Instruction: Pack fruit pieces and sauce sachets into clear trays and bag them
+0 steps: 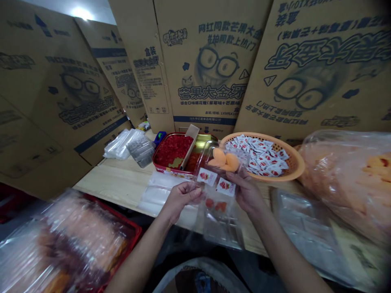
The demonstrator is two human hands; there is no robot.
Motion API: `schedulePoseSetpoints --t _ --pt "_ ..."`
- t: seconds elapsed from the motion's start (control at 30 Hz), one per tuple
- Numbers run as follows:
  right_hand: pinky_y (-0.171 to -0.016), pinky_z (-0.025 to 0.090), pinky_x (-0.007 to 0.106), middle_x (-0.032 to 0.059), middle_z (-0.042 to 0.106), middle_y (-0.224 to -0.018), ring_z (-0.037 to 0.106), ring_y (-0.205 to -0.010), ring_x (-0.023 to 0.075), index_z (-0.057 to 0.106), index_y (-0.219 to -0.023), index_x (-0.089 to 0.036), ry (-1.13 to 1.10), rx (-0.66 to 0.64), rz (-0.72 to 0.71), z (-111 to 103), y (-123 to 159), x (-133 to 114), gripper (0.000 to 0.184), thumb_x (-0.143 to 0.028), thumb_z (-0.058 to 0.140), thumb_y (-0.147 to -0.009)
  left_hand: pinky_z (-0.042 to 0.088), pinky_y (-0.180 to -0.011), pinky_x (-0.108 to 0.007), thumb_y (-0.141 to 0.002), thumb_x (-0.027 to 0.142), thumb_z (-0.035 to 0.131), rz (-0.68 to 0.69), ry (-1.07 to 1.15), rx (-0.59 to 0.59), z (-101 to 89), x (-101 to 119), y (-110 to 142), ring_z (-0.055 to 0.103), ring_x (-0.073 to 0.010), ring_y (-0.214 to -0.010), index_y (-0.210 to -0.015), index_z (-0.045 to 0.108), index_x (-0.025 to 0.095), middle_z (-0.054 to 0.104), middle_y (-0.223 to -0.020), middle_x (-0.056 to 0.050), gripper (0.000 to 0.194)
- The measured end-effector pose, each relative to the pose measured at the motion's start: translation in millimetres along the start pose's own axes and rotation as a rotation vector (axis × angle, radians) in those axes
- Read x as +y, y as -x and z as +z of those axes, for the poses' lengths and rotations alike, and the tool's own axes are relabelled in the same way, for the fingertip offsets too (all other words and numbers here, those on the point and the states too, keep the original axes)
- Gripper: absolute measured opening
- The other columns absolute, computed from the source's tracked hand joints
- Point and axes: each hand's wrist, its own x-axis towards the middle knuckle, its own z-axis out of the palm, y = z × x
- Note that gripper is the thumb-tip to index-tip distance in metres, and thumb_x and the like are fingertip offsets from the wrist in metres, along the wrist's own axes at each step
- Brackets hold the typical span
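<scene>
Cardboard cartons (207, 69) stacked behind wooden counter (113, 183); orange basket (293, 162) of strawberry sachets (259, 156) and red tin (161, 160) placed within easy reach, apparently for picking. Left hand (182, 198), right hand (247, 192) apart, clamped on opposite sides of clear plastic tray (218, 228), held up over counter edge, seemingly for viewing orange pieces (224, 160) inside

Left hand (181, 199) and right hand (246, 192), both pinching
</scene>
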Motion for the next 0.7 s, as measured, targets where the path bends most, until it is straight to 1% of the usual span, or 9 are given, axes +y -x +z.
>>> schedulePoseSetpoints --t 0.13,0.2,0.27,0.33,0.37,0.43,0.53,0.63,0.7 --pt "-0.078 0.050 0.031 0.0031 0.068 -0.096 0.063 -0.086 0.0179 0.061 -0.095 -0.020 0.106 -0.123 0.086 6.3 3.1 10.6 0.034 -0.023 0.072 -0.063 0.046 -0.061 -0.023 -0.062 0.031 0.075 0.005 0.103 0.023 0.0 2.1 -3.6 0.058 -0.0097 -0.057 -0.077 0.067 0.012 0.067 -0.069 -0.002 0.025" --pt "-0.081 0.049 0.031 0.0032 0.065 -0.104 0.060 -0.092 0.0184 0.059 -0.101 -0.022 0.143 -0.143 0.067 6.3 1.2 13.0 0.040 -0.024 0.072 -0.063 0.047 -0.063 -0.023 -0.062 0.029 0.075 -0.027 0.163 0.061 -2.6 1.5 -5.3 0.060 -0.0108 -0.060 -0.078 0.067 0.013 0.067 -0.072 -0.003 0.025" --pt "-0.080 0.049 0.031 0.0004 0.063 -0.105 0.060 -0.092 0.0171 0.056 -0.108 -0.026 0.152 -0.083 -0.007 4.6 -3.1 13.9 0.049 -0.025 0.073 -0.062 0.048 -0.064 -0.025 -0.061 0.028 0.075 -0.051 0.201 0.081 -5.0 0.0 -6.2 0.061 -0.0123 -0.062 -0.079 0.066 0.013 0.067 -0.073 -0.003 0.025" --pt "-0.077 0.049 0.028 -0.0036 0.062 -0.097 0.059 -0.087 0.0144 0.049 -0.117 -0.033 0.165 -0.006 -0.084 3.0 -7.9 14.3 0.060 -0.025 0.073 -0.062 0.049 -0.063 -0.027 -0.060 0.029 0.076 -0.057 0.227 0.089 -5.8 -1.1 -6.4 0.061 -0.0129 -0.061 -0.078 0.066 0.013 0.067 -0.072 -0.003 0.027" --pt "-0.075 0.049 0.027 -0.0048 0.062 -0.091 0.059 -0.085 0.0133 0.047 -0.119 -0.035 0.193 0.009 -0.108 2.5 -9.8 14.7 0.062 -0.026 0.072 -0.063 0.049 -0.062 -0.026 -0.059 0.029 0.077 -0.057 0.235 0.096 -5.6 -1.3 -6.3 0.061 -0.0125 -0.059 -0.077 0.066 0.013 0.067 -0.070 -0.002 0.027" --pt "-0.074 0.049 0.026 -0.0045 0.060 -0.085 0.058 -0.083 0.0130 0.049 -0.118 -0.034 0.287 -0.013 -0.129 2.3 -11.3 15.9 0.057 -0.030 0.070 -0.066 0.049 -0.059 -0.025 -0.058 0.030 0.077 -0.052 0.251 0.116 -4.5 -0.6 -5.8 0.060 -0.0114 -0.056 -0.078 0.066 0.012 0.066 -0.067 -0.002 0.028" --pt "-0.077 0.047 0.029 -0.0009 0.061 -0.088 0.056 -0.086 0.0148 0.057 -0.109 -0.028 0.456 -0.084 -0.154 2.3 -8.2 17.8 0.042 -0.037 0.068 -0.069 0.048 -0.057 -0.024 -0.058 0.030 0.077 -0.053 0.276 0.140 -4.3 1.3 -3.5 0.060 -0.0118 -0.055 -0.081 0.067 0.011 0.068 -0.070 -0.004 0.031" --pt "-0.076 0.048 0.031 0.0019 0.063 -0.095 0.057 -0.087 0.0164 0.058 -0.105 -0.027 0.603 -0.157 -0.168 2.8 -2.1 17.9 0.041 -0.041 0.069 -0.068 0.048 -0.056 -0.024 -0.056 0.030 0.078 -0.056 0.314 0.160 -7.1 2.6 1.9 0.062 -0.0132 -0.055 -0.083 0.067 0.012 0.069 -0.069 -0.005 0.035" --pt "-0.073 0.048 0.031 0.0038 0.064 -0.095 0.057 -0.084 0.0171 0.062 -0.100 -0.024 0.711 -0.222 -0.165 6.0 2.0 17.7 0.037 -0.042 0.068 -0.068 0.048 -0.058 -0.024 -0.055 0.030 0.079 -0.037 0.335 0.176 -9.2 3.5 7.2 0.062 -0.0134 -0.056 -0.085 0.067 0.012 0.069 -0.069 -0.004 0.037"
